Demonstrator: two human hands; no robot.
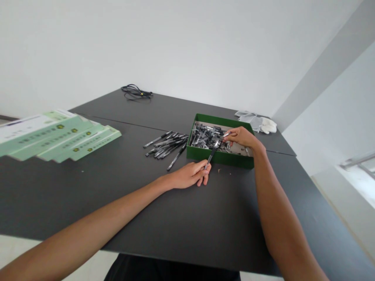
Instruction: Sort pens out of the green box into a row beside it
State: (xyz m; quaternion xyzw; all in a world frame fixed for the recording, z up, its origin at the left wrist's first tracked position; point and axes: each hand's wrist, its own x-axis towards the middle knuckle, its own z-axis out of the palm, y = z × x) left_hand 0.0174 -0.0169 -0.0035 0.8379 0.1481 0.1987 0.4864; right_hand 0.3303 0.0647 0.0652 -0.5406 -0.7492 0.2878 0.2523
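My left hand [191, 174] rests low over the table in front of the box, its fingers closed around the lower end of a dark pen [211, 155]. The pen slants up and to the right, across the box's front wall. Over the right half of the green box [222, 157], my right hand [241, 137] pinches a small shiny pen part close to the pen's upper end. Whether that part touches the pen I cannot tell. Inside the box lie many small clear and black pen parts [202, 134]. Left of it, several assembled-looking pens [166, 145] lie in a loose pile.
Green-and-white booklets [76, 136] lie fanned out at the left. A coiled black cable [134, 92] sits at the back edge near the wall. White gloves [260, 123] lie behind the box on the right. A seam runs across the dark table [175, 218].
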